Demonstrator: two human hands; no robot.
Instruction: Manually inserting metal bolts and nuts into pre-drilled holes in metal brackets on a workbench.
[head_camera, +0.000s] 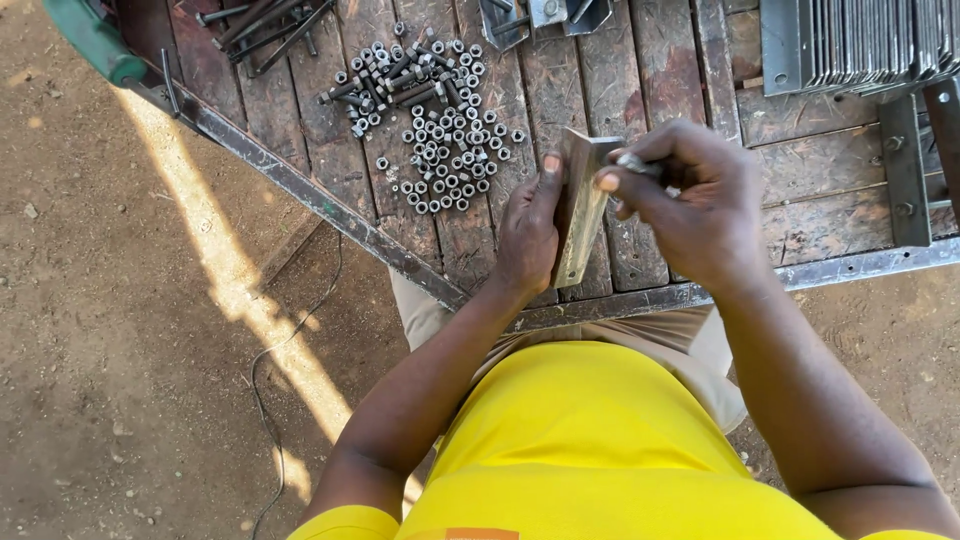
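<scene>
Angle bracket: a short piece of grey steel angle (580, 205) held upright above the near edge of the workbench, its long edge running near to far, between the two hands.
Left hand: the left hand (528, 235) is clamped on the angle's left face — thumb pressed flat along the upper part, fingers wrapped behind it.
Right hand: the right hand (690, 205) is closed with thumb and fingers pinched on a small bolt (632, 162), whose end touches the top right of the angle; the thumb tip rests against the angle's edge.
Workbench: rough wooden planks in a steel frame (330, 205), the frame's near rail running diagonally from far left to near right.
Loose hardware: a spread of nuts (450, 160) lies on the planks to the left of the hands, well apart from them, with a heap of bolts (395, 75) just beyond on the far side.
Far left: several long dark rods (262, 22) lie at the bench's far corner.
Far right: a stack of flat grey metal plates (860, 45) stands on edge, with a bolted steel strip (903, 170) just near of it.
Ground: bare dirt with a thin cable (265, 400) trailing across it on the left.
</scene>
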